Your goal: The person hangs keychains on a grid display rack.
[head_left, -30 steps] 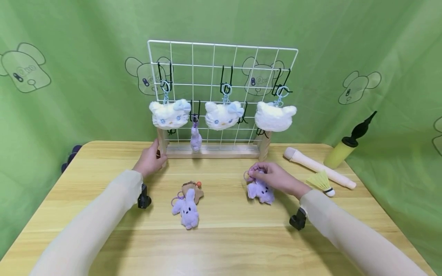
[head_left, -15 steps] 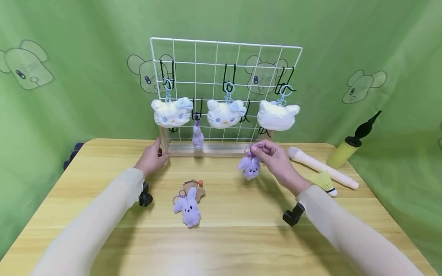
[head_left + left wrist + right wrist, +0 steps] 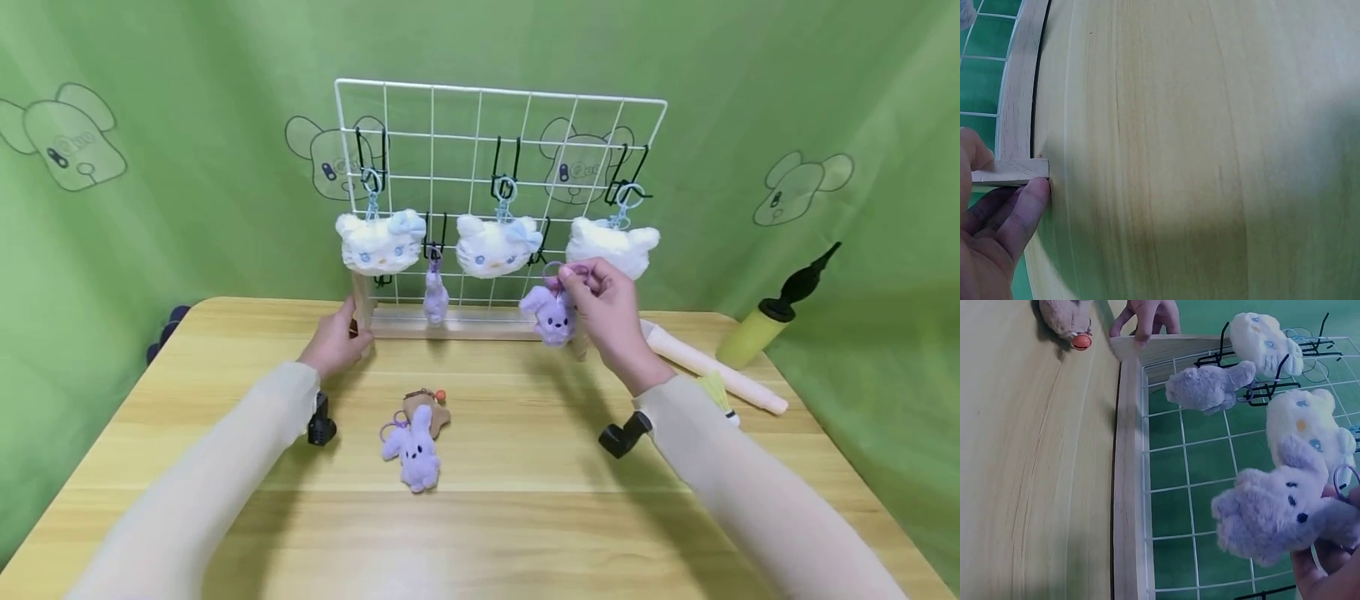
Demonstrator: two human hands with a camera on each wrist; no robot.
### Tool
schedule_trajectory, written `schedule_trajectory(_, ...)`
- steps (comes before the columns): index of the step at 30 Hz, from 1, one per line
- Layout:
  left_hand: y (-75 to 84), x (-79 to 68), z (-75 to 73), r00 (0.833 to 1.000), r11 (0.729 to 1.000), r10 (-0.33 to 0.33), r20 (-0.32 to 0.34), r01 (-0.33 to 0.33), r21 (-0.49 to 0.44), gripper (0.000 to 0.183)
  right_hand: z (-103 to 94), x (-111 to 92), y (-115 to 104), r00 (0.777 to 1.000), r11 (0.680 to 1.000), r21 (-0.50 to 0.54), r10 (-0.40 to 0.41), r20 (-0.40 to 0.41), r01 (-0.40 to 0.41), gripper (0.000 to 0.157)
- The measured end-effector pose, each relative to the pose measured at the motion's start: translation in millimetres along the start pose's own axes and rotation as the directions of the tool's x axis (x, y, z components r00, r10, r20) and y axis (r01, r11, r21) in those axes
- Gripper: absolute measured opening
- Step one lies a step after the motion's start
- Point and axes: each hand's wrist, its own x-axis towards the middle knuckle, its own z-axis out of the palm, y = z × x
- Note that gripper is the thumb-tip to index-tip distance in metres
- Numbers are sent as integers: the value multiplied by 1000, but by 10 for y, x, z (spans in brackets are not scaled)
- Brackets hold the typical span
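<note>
Pinched by its ring (image 3: pixel 545 269) in the right hand (image 3: pixel 609 312), the purple toy (image 3: pixel 555 321) could fall if those fingers (image 3: pixel 579 290) slackened; the left hand (image 3: pixel 337 340) gripped the rack (image 3: pixel 487 332).

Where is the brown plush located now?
In the head view, the brown plush lies left of centre on the table, partly covered by a purple plush.

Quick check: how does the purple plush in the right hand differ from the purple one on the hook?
The held plush is gripped by the right hand, while the hooked plush hangs from a black hook.
In the head view, the held plush shows its eyes and nose; the hooked plush shows no face.
There, the held plush also looks broader, the hooked plush slimmer.
Both are purple and furry.
</note>
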Motion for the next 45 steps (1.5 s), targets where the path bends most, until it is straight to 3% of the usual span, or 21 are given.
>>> schedule_trajectory(7,29,-1,-25,1000,1000,6,2,-6,3,75,72,91,41,997,998,-30,46,-62,-48,5)
schedule_trajectory(14,7,-5,-16,1000,1000,8,-3,-8,13,72,124,142,116,993,994,-43,96,-72,-99,15)
schedule_trajectory(23,0,1,-2,1000,1000,11,0,-11,6,72,189,109,193,992,993,-18,120,-33,-121,23)
schedule_trajectory(37,8,-8,5,1000,1000,4,4,-4,13,72,128,23,299,991,980,-152,126,-41,-131,39)
schedule_trajectory(45,-30,20,-5,1000,1000,15,6,-15,11,72,40,-66,487,983,976,-142,174,54,-165,44)
